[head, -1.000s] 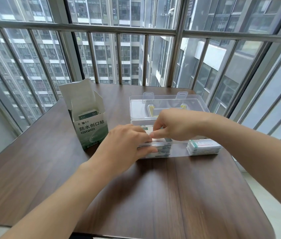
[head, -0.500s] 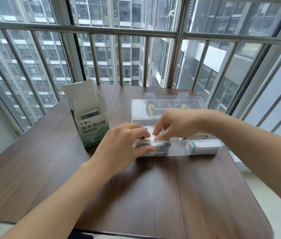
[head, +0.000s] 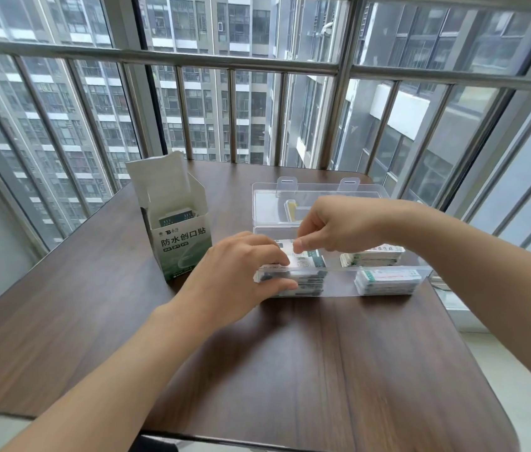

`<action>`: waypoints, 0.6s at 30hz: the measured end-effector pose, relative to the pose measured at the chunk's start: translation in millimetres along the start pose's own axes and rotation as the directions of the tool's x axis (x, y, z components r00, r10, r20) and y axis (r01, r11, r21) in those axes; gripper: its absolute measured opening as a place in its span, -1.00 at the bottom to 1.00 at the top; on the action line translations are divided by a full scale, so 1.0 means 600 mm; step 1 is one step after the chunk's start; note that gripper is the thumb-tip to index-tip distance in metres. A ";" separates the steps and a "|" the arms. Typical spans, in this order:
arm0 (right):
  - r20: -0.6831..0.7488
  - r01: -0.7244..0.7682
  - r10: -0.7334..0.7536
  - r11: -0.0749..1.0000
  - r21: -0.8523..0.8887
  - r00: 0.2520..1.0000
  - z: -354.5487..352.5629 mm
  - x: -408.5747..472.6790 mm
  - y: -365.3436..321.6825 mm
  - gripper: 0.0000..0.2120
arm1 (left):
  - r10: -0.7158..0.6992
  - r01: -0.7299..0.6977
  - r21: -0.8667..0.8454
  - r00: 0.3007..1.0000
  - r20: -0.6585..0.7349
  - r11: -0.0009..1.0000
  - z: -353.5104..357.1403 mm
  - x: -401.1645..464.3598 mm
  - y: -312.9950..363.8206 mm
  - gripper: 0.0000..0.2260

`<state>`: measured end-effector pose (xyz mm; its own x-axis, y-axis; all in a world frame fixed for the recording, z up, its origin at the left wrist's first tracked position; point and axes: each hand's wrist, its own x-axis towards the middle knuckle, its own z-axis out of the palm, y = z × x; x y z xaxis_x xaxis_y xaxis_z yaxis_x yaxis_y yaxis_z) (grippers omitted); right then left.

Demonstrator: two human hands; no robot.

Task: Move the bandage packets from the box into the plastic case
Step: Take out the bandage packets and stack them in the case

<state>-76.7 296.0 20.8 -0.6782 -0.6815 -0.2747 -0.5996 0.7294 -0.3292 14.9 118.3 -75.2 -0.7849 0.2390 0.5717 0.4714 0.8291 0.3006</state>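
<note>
An open green-and-white bandage box stands upright at the table's left, with packets showing inside it. The clear plastic case lies open to its right, lid tipped back. A stack of bandage packets fills the case's front left. My left hand grips this stack at its left end, thumb on the front side. My right hand pinches the top packet from above. Two more stacks sit at the case's right, one in front and one behind.
The brown wooden table stands against a metal window railing with tall buildings beyond. A small yellow item shows through the case lid. The table's right edge drops off near the case's right end.
Both hands stay on the left stack. My right hand's fingers have lifted slightly and now pinch the top packet. The view has shifted a little.
</note>
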 end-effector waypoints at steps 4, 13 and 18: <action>-0.071 0.008 -0.006 0.999 0.031 0.997 -0.010 -0.005 -0.004 -0.79 | -0.009 0.009 -0.022 1.000 0.013 1.000 -0.002 -0.004 -0.004 -0.64; -0.474 0.298 -0.177 0.935 0.192 0.862 -0.012 0.015 -0.048 -0.96 | -0.120 0.126 -0.044 0.698 -0.705 0.991 -0.099 -0.027 -0.007 -0.73; -0.511 0.464 -0.385 0.885 0.031 0.769 0.000 0.051 -0.163 -0.80 | -0.594 0.479 -0.357 0.706 -0.387 0.802 -0.134 -0.061 -0.101 0.03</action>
<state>-38.7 203.7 44.5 -0.5076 -0.7749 0.3767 -0.8323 0.3280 -0.4469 47.2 18.4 -52.9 -0.6781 -0.5191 0.5203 0.1457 0.5990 0.7874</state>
